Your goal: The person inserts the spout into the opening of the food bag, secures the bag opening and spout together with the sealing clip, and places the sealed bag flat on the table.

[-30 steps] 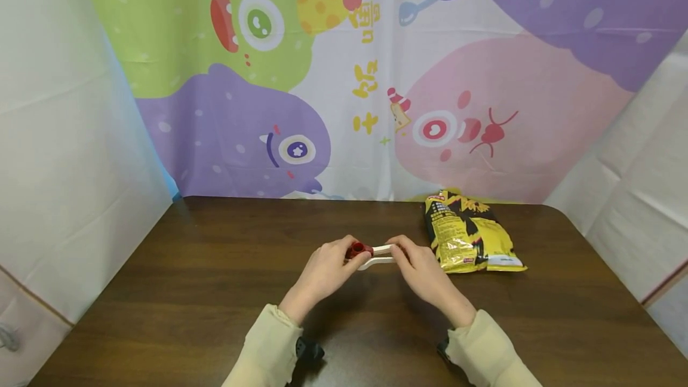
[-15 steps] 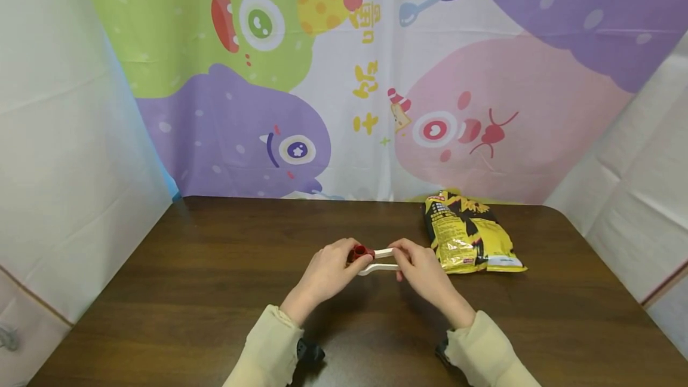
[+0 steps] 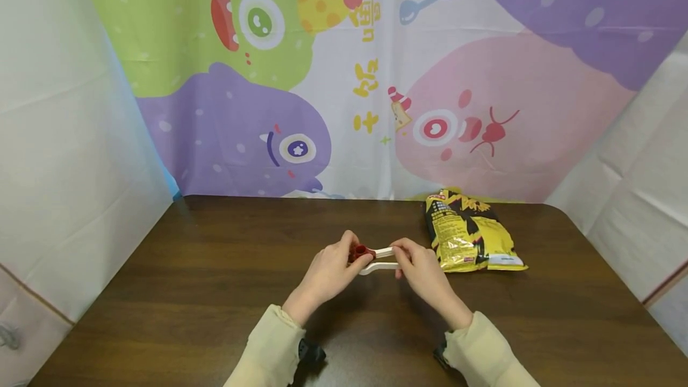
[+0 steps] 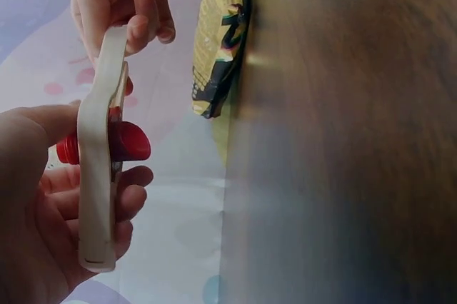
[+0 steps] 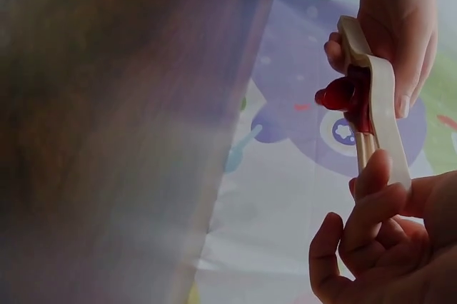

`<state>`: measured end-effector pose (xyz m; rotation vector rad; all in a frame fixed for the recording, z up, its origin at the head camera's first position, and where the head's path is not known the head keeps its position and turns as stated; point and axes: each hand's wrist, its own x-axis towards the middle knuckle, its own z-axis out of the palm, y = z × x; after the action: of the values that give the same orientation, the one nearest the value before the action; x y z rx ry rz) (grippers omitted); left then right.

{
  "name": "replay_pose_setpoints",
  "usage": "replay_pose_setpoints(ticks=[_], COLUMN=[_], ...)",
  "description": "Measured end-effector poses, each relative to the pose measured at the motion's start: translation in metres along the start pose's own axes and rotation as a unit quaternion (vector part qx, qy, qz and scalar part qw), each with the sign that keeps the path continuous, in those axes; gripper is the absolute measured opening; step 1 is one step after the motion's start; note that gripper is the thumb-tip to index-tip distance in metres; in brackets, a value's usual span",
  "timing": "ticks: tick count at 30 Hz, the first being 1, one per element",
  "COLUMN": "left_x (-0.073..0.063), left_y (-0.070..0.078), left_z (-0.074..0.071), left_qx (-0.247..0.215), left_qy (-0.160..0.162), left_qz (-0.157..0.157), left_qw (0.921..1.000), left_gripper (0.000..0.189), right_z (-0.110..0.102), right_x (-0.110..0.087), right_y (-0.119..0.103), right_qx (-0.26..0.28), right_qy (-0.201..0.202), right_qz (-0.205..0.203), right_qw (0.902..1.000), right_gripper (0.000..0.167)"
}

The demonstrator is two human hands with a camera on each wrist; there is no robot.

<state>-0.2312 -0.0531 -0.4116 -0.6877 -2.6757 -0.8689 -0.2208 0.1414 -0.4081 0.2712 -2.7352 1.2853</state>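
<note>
In the head view, both hands hold one small tool above the table: a white piece with two long arms (image 3: 383,266) and a red cup-like part (image 3: 361,251). Its exact kind is unclear. My left hand (image 3: 329,269) grips the end with the red part, thumb on the near side. My right hand (image 3: 426,273) pinches the other end of the arms. In the left wrist view, the white arm (image 4: 96,168) runs past the left palm, and a red tube (image 4: 128,141) sticks out across it. The right wrist view shows the right fingers (image 5: 371,225) curled at the arm's lower end.
A yellow and black snack bag (image 3: 470,235) lies on the brown wooden table (image 3: 177,291), behind and right of the right hand. A cartoon-printed cloth (image 3: 355,166) hangs at the back edge, with white cloth walls (image 3: 80,106) at the sides.
The tool's white arms look slightly farther apart than a second ago. The left index finger has lifted a little. Both hands otherwise stay in nearly the same place; the snack bag has not moved.
</note>
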Motion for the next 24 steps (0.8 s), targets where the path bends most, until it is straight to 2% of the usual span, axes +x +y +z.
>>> replay_pose_setpoints(ticks=[10, 24], left_x=[0.0005, 0.0000], left_y=[0.0012, 0.0031], left_z=[0.0009, 0.0002], left_qx=[0.006, -0.007], left_qy=[0.009, -0.006], left_qz=[-0.001, -0.015], left_qw=[0.9999, 0.9998], left_gripper=[0.025, 0.020], right_z=[0.0016, 0.0020], right_x=[-0.0004, -0.0006], right_y=[0.0002, 0.0003], right_qx=[0.000, -0.011], right_qy=[0.001, 0.004], right_qz=[-0.001, -0.001], right_qw=[1.0000, 0.9999], right_gripper=[0.017, 0.016])
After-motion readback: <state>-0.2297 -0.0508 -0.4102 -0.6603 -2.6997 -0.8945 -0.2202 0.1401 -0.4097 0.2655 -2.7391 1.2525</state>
